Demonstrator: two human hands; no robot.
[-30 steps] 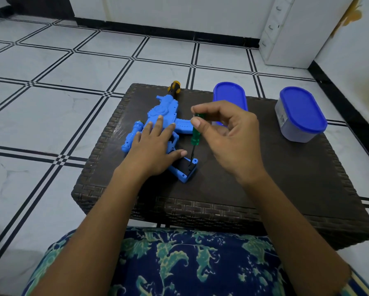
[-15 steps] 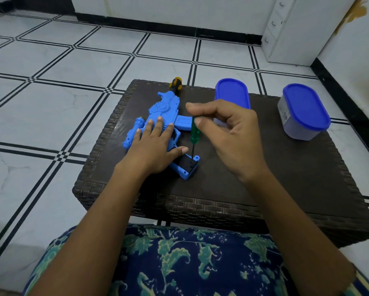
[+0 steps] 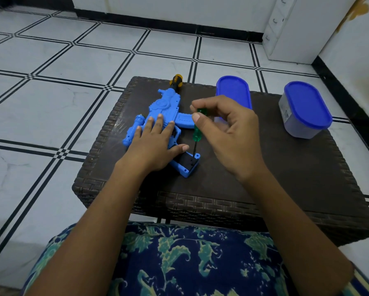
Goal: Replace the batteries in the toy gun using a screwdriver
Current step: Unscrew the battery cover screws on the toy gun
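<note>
Right hand (image 3: 228, 135) pinches one green screwdriver (image 3: 196, 129), left hand (image 3: 155, 144) spread flat on one toy gun (image 3: 167, 107) beside it, two blue-lidded tubs (image 3: 233, 90) (image 3: 307, 110) beyond, wicker table (image 3: 264, 167), tiled floor (image 3: 51, 103).

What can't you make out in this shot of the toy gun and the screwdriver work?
Head view only.
Screw under the tip of the green screwdriver: too small and dark against the black cover.
Middle of the toy gun: covered by the left hand.
Yellow-handled screwdriver: shaft hidden behind the toy gun.
Blue-lidded container nearer the gun: lower part behind the right hand, contents under its lid.
</note>
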